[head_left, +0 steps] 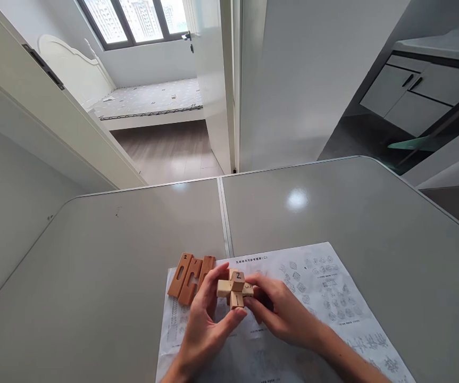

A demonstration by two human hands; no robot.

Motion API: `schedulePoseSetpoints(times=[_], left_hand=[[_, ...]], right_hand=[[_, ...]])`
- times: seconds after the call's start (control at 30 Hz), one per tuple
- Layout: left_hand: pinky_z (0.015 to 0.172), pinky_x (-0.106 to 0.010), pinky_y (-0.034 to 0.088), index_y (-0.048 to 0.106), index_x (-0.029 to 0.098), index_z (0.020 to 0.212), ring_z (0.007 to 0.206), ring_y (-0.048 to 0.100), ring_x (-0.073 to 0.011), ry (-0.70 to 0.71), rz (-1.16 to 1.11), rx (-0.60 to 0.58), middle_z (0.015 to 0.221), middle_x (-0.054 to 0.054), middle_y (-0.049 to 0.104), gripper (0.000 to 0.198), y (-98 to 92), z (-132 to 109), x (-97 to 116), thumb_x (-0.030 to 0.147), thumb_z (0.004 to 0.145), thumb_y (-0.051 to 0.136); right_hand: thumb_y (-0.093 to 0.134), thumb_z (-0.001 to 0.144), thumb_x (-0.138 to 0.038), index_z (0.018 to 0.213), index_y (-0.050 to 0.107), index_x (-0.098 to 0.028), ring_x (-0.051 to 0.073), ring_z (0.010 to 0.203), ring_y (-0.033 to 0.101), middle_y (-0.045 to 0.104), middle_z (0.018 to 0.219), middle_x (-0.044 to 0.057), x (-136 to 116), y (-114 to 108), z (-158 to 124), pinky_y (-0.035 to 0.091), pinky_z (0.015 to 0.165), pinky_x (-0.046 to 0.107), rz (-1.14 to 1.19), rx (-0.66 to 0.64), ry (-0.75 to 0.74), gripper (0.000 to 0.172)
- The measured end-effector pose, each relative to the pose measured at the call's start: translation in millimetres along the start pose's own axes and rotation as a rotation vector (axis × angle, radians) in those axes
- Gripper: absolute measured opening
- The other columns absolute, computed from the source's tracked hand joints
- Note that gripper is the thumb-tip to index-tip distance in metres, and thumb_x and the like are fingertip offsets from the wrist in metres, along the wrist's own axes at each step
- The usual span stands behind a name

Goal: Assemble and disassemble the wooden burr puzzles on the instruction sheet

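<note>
A light wooden block puzzle (236,289) with crossing bars, marked with digits such as 2 and 3, is held above a printed instruction sheet (333,290). My left hand (209,316) grips it from the left, thumb at its bottom and fingers behind it. My right hand (279,308) pinches its right side between thumb and index finger; the other fingers are partly hidden. Three reddish-brown slotted wooden pieces (180,274) lie side by side at the sheet's upper left, the rightmost partly covered by my left hand.
The grey table (113,292) has a pale seam (224,213) down its middle and rounded far corners. Beyond its far edge stand an open door (209,80), a bed (153,101) under a window, and a white cabinet (416,96) at the right.
</note>
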State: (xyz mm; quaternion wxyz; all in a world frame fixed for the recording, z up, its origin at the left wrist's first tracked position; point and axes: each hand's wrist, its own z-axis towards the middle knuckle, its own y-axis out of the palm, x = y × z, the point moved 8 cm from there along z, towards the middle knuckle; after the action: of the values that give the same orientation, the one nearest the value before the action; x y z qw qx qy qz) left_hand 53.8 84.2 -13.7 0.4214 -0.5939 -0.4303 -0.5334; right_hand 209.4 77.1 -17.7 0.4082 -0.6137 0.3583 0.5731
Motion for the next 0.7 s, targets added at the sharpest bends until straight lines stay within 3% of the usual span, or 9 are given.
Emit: schedulePoseSetpoints(times=[0.23, 0.47, 0.7], left_hand=[[0.110, -0.046, 0.059, 0.065, 0.025, 0.139, 0.126, 0.072, -0.0326, -0.007, -0.001, -0.105, 0.136, -0.013, 0.074, 0.068, 7.6, 3, 4, 0.045, 0.080, 0.093], [0.103, -0.044, 0.062, 0.065, 0.025, 0.132, 0.118, 0.074, -0.0310, 0.224, 0.224, 0.051, 0.126, -0.011, 0.075, 0.060, 6.1, -4, 30, 0.039, 0.080, 0.093], [0.103, -0.045, 0.060, 0.062, 0.027, 0.133, 0.119, 0.073, -0.0299, 0.313, 0.275, 0.107, 0.127, -0.009, 0.074, 0.060, 6.9, -9, 54, 0.035, 0.082, 0.093]], right_hand=[[0.058, 0.103, -0.024, 0.093, 0.064, -0.020, 0.018, 0.071, 0.055, 0.065, 0.083, 0.004, -12, -2, 0, 0.043, 0.065, 0.029, -0.169, -0.024, -0.102, 0.013], [0.052, 0.106, -0.026, 0.086, 0.056, -0.023, 0.016, 0.062, 0.051, 0.062, 0.078, 0.002, -11, -1, -4, 0.039, 0.059, 0.027, -0.301, 0.128, -0.211, 0.021], [0.049, 0.109, -0.026, 0.091, 0.058, -0.023, 0.015, 0.063, 0.053, 0.064, 0.083, 0.002, -28, 1, -6, 0.039, 0.062, 0.028, -0.343, 0.176, -0.281, 0.020]])
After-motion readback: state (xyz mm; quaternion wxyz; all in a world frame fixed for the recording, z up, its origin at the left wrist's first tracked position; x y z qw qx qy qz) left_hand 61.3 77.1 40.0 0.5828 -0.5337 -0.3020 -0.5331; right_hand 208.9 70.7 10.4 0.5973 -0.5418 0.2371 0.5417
